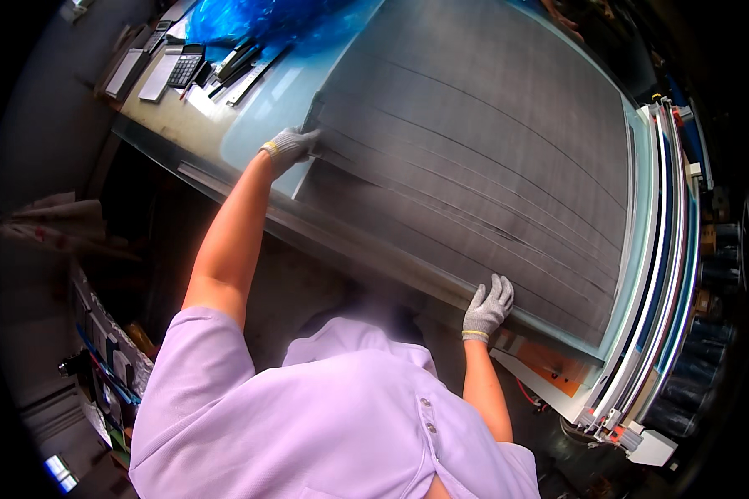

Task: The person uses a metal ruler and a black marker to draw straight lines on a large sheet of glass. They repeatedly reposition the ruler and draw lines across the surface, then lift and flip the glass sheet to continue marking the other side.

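Stretching forward, the left hand (291, 148) curls at the dark sheet (474, 158), grip unclear; the right hand (488, 311) points forward, unclenched.

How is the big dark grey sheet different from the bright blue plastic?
The grey sheet is dark and dull; the blue plastic is bright and shiny.
The grey sheet is spread out with long lines across it, while the blue plastic is crumpled.
The grey sheet shows much bigger here than the blue plastic.
Both are on the table.

The head camera looks down across the table (172, 123).
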Demonstrator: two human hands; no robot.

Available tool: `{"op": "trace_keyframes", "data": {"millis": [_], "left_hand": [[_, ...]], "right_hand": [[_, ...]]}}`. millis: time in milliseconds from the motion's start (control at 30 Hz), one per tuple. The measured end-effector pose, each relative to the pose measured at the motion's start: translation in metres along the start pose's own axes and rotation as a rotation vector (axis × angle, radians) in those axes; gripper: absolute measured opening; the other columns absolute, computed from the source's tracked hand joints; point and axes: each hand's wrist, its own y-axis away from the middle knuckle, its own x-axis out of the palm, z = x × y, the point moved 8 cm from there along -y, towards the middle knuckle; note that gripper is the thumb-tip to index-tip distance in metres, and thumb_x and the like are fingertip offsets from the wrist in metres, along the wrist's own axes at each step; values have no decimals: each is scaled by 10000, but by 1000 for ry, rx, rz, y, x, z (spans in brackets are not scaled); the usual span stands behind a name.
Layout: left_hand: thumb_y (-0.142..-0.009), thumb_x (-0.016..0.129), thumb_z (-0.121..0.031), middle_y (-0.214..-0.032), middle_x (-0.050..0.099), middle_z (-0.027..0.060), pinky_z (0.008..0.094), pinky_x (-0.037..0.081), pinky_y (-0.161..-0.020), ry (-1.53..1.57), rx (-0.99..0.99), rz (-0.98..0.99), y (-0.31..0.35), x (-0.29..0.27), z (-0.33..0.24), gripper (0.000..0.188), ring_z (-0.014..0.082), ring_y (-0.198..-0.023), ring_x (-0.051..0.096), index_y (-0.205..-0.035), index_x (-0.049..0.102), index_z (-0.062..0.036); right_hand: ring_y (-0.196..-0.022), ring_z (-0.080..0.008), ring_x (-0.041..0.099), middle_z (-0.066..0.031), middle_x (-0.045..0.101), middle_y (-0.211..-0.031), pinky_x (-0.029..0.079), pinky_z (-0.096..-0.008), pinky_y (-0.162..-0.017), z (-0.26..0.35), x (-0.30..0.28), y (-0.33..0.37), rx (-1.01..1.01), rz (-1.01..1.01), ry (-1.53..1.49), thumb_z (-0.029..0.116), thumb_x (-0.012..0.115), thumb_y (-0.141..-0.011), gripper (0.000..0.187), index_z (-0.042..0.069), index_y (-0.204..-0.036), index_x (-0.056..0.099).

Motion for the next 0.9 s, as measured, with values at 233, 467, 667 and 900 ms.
{"op": "trace_keyframes", "data": {"millis": [233, 467, 667, 900], "left_hand": [[-966, 660, -469, -809, 568, -24, 216, 380, -477, 710, 242, -180, 40, 24, 8, 410, 71, -549, 471, -1154, 618, -107], [-905, 760, -414, -618, 420, -85, 234, 310, -431, 968, 147, -299, 70, 136, 57, 310, 51, -441, 341, -1024, 588, -184], [-872, 813, -267, -539, 412, -35, 283, 335, -382, 754, 90, -396, 37, 237, 54, 353, 109, -378, 379, -842, 487, -137], [-860, 811, -206, -551, 485, -15, 317, 347, -402, 768, 100, -391, 70, 253, -1, 285, 119, -410, 408, -761, 567, -97]], "right_hand": [[-1244, -382, 511, -176, 560, -1298, 412, -517, -1049, 2, -1, 0, -6, -5, -12, 202, 649, -924, 364, 58, -1255, 600], [-1254, -377, 497, -165, 542, -1295, 412, -523, -1030, 2, -4, -1, 7, 4, 5, 217, 645, -918, 366, 64, -1246, 592], [-1258, -369, 497, -158, 557, -1288, 402, -512, -1047, 0, -5, -6, 17, -1, -7, 244, 646, -913, 350, 59, -1209, 635], [-1199, -413, 508, -190, 575, -1275, 417, -542, -1012, -16, 5, 1, 123, 79, 23, 294, 607, -933, 338, 92, -1193, 688]]}}
